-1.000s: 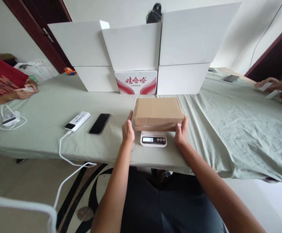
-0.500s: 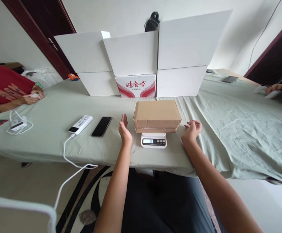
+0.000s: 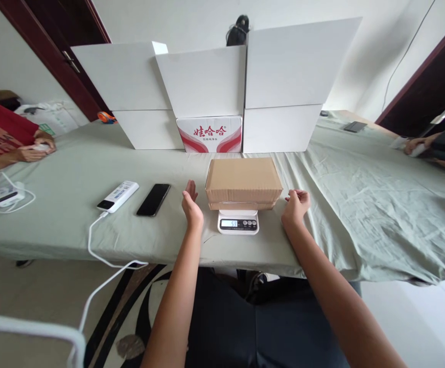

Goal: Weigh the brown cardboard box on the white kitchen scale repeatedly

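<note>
A closed brown cardboard box (image 3: 244, 176) rests on a small white digital scale (image 3: 238, 230), covering most of its platform. Lit digits on the scale's display look like 53. To the left of the box, my left hand (image 3: 192, 208) is held upright on edge, fingers extended and apart from the cardboard. My right hand (image 3: 297, 205) is at the box's right side, its fingers loosely bent with nothing visible in them. A narrow gap separates it from the box.
A black phone (image 3: 154, 200) and a white power bank (image 3: 118, 197) with a cable lie left. White panels (image 3: 283, 128) and a red-and-white carton (image 3: 209, 134) stand behind. A person in a red shirt (image 3: 2, 133) sits left; another person's hands (image 3: 417, 146) show right.
The scale's digits have gone from about 76 to about 53. My right hand's fingers are more bent. The whole view has shifted slightly, while the box stays on the scale.
</note>
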`<state>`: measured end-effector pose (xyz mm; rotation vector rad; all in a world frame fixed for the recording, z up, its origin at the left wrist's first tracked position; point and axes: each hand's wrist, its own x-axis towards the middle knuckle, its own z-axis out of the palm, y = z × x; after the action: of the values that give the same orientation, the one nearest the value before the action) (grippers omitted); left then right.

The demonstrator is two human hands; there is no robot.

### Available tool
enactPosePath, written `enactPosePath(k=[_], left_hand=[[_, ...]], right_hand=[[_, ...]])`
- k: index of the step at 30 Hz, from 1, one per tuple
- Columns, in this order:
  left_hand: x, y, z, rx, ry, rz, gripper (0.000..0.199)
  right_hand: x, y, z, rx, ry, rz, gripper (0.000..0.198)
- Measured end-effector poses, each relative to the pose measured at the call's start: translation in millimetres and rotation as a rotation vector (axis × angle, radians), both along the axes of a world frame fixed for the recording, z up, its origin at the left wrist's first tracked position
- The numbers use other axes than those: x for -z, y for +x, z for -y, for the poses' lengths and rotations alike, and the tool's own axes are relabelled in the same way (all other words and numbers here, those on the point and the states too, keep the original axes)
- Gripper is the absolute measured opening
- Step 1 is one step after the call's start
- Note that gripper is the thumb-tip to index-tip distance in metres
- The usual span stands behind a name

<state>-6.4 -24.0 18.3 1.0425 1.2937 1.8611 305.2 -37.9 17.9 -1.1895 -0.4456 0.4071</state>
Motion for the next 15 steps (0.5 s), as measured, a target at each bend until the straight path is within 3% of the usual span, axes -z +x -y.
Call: enactPosePath(k=[6,15], left_hand=[[-7.3,2.1,-0.1,0.033,-0.057,0.039,0.081],[-1.4,3.8,-8.9,0.072,-0.059,-0.016,0.085]], right_hand=[[-2.2,-1.7,1.7,-0.042,-0.024,-0.008,0.019],[-6.1,-5.6,6.5,-0.138,0.027,0.014,0.024]])
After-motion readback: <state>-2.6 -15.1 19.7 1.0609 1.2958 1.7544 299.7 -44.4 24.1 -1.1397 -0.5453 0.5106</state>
